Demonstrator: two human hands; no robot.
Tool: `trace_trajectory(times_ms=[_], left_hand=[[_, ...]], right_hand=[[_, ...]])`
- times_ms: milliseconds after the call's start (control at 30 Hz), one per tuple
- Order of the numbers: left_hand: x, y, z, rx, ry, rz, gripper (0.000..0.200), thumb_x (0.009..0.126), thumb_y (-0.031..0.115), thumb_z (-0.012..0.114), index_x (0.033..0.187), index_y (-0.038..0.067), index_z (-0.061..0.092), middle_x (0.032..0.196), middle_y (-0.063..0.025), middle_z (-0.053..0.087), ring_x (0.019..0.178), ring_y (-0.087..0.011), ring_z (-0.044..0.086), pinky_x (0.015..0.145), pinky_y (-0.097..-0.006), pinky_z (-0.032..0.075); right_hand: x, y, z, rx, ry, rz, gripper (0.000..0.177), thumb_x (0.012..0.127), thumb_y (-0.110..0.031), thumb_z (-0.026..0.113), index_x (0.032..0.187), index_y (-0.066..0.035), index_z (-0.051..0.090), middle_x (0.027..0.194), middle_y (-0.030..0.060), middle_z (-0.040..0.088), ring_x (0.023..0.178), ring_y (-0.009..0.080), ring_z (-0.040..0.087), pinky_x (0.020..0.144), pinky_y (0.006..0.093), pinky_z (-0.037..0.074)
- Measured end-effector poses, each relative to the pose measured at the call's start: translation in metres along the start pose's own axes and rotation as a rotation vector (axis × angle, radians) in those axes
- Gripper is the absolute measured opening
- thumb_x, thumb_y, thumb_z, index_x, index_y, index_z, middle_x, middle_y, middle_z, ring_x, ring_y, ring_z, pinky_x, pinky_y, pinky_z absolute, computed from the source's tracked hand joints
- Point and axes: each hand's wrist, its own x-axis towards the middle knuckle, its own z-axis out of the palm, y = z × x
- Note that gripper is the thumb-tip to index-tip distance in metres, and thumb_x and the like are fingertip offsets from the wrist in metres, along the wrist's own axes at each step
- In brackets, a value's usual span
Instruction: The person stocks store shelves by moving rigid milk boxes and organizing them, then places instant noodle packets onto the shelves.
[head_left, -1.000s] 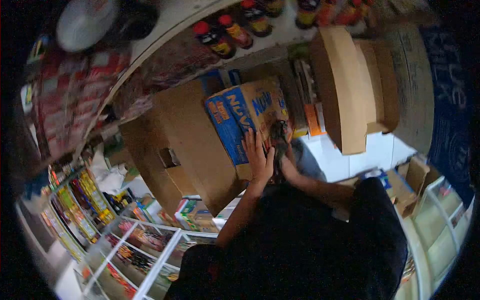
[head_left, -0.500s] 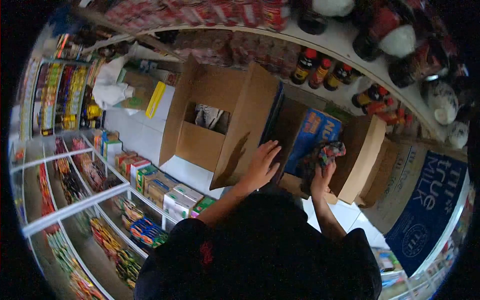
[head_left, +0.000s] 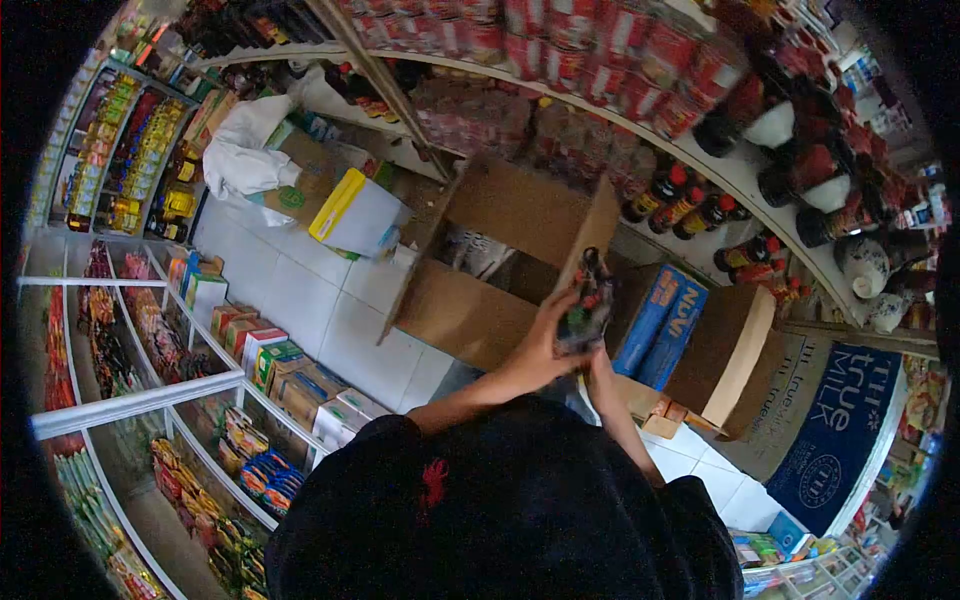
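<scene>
A dark, shiny packet with red and green marks (head_left: 587,305) is held up in front of me, over the edge of the open cardboard box (head_left: 455,318); its kind I cannot make out. My left hand (head_left: 543,350) wraps round its left side. At its lower end, the fingers of my right hand (head_left: 600,378) close on it, partly hidden. Inside the open box lies something grey and white, crumpled (head_left: 478,255). To the right, another open carton (head_left: 740,345) contains blue boxes with orange lettering (head_left: 672,335).
A flattened milk carton (head_left: 835,420) leans at the right. Shelves with red cans (head_left: 600,70) and dark sauce bottles (head_left: 660,195) run along the back. Small boxes (head_left: 290,370) line the floor beside the left-hand racks (head_left: 140,400). A white bag (head_left: 245,150) sits at the far left.
The packet has moved left and up, out of the right carton, in my right hand. My left hand, earlier spread by the box flap, now grips it too. The view has shifted.
</scene>
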Motion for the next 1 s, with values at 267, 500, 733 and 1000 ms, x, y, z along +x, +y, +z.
trace_trajectory(times_ms=[267,500,733,1000], left_hand=[[0.019,-0.015,-0.179,-0.162,0.63,0.008,0.063,0.063,0.001,0.067,0.121,0.002,0.041,0.114,-0.011,0.048,0.099,-0.0205,0.051,0.087,-0.0307,0.041],[0.044,-0.092,-0.223,-0.064,-0.03,-0.397,0.058,0.07,0.005,0.066,0.121,-0.001,0.039,0.109,-0.0134,0.054,0.099,-0.0188,0.054,0.085,-0.0293,0.041],[0.042,-0.129,-0.166,0.562,-0.126,-0.375,0.077,0.066,0.035,0.072,0.127,0.006,0.036,0.121,-0.0219,0.043,0.109,-0.0366,0.044,0.086,-0.0421,0.041],[0.071,-0.159,-0.127,0.735,-0.264,-0.206,0.088,0.054,0.034,0.079,0.126,0.01,0.036,0.123,-0.0257,0.035,0.112,-0.0392,0.041,0.088,-0.0445,0.04]], right_hand=[[0.032,0.013,0.05,-0.874,0.395,-0.17,0.065,0.079,-0.025,0.058,0.133,-0.005,0.028,0.135,0.0237,0.027,0.125,0.0361,0.026,0.102,0.0422,0.022],[0.05,0.083,0.101,-0.929,0.386,-0.039,0.081,0.074,-0.041,0.062,0.137,-0.013,0.019,0.14,0.0223,0.014,0.126,0.0423,0.02,0.101,0.0491,0.02],[0.056,0.097,0.106,-1.465,0.39,0.08,0.073,0.078,-0.044,0.054,0.138,-0.02,0.019,0.143,0.0158,0.012,0.13,0.0339,0.017,0.098,0.0562,0.018],[0.051,0.106,0.088,-1.259,0.34,0.065,0.069,0.079,-0.032,0.056,0.137,-0.024,0.021,0.144,0.0112,0.012,0.132,0.0338,0.012,0.103,0.0533,0.01]])
